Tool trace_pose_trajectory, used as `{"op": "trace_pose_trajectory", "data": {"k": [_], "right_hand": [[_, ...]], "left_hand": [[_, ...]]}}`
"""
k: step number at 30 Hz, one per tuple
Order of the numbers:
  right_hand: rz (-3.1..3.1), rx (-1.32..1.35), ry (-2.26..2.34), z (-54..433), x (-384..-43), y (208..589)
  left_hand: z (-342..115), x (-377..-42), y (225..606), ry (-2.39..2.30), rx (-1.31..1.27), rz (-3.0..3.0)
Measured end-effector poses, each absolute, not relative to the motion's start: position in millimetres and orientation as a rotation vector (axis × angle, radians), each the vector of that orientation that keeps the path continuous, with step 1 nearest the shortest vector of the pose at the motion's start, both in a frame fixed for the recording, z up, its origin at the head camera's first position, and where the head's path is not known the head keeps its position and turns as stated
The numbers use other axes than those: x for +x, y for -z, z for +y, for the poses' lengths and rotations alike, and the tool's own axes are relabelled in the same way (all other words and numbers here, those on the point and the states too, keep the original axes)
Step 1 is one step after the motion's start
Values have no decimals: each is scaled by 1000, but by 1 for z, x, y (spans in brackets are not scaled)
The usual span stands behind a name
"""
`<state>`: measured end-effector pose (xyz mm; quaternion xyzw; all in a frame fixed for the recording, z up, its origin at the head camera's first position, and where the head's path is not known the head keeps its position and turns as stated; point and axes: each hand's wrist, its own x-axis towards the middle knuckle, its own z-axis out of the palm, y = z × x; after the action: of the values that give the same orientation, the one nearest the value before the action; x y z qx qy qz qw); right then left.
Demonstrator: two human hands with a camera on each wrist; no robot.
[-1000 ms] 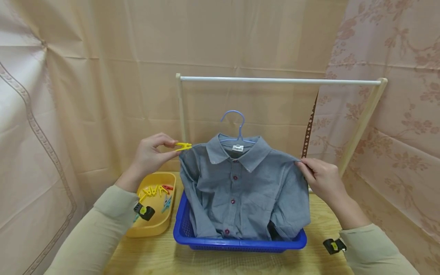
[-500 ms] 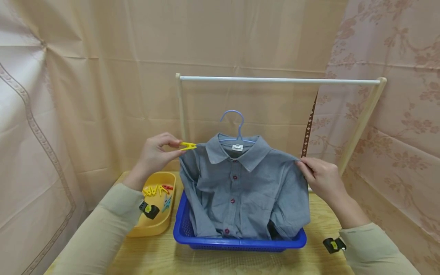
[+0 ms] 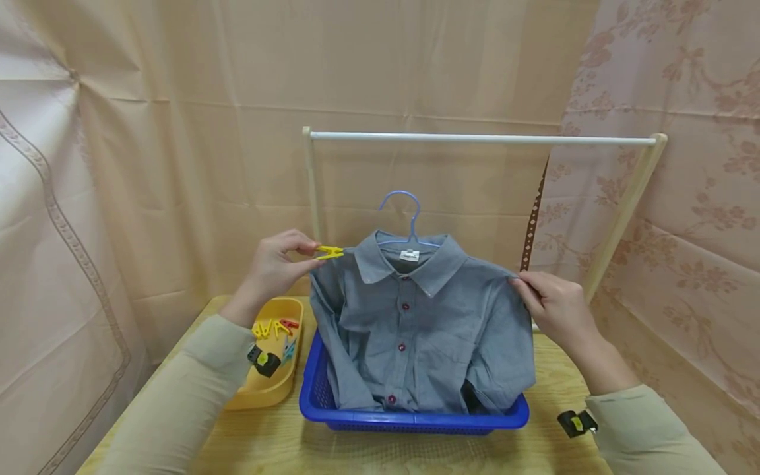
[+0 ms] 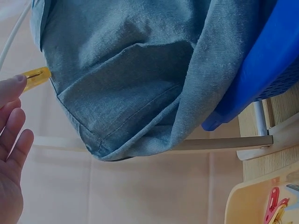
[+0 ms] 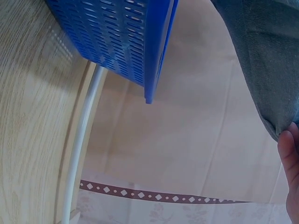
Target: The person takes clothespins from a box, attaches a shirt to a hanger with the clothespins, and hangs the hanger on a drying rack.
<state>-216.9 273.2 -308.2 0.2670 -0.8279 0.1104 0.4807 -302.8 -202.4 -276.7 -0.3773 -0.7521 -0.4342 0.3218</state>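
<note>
A grey button-up shirt (image 3: 410,316) with a collar and dark red buttons hangs on a blue hanger (image 3: 413,221), its lower part inside a blue basket (image 3: 415,422). My left hand (image 3: 282,260) pinches a yellow clothespin (image 3: 330,252) between thumb and forefinger. The clothespin's tip meets the edge of the shirt's left-side shoulder; in the left wrist view the clothespin (image 4: 37,78) touches the fabric edge. On the other side, my right hand (image 3: 558,307) pinches the opposite shoulder between thumb and fingers. In the right wrist view only part of that hand (image 5: 290,158) shows.
A yellow tray (image 3: 261,396) with several yellow, red and blue-green clothespins stands left of the basket, partly behind the left forearm. Behind the shirt rises a rack with a white bar (image 3: 487,139). Everything stands on a wooden table (image 3: 255,448), with curtains around.
My left hand has shifted to the right with the yellow clothespin, along the shoulder toward the collar. The right hand has stayed at its shoulder.
</note>
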Motion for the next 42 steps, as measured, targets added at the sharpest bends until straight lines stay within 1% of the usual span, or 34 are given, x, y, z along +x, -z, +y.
{"op": "trace_pose_trajectory", "data": {"k": [25, 42], "right_hand": [[-1976, 725, -247, 277, -216, 305], [-1913, 768, -249, 276, -216, 306]], "left_hand": [[-194, -302, 268, 1128, -990, -2054], [-194, -302, 265, 1128, -1061, -2076]]}}
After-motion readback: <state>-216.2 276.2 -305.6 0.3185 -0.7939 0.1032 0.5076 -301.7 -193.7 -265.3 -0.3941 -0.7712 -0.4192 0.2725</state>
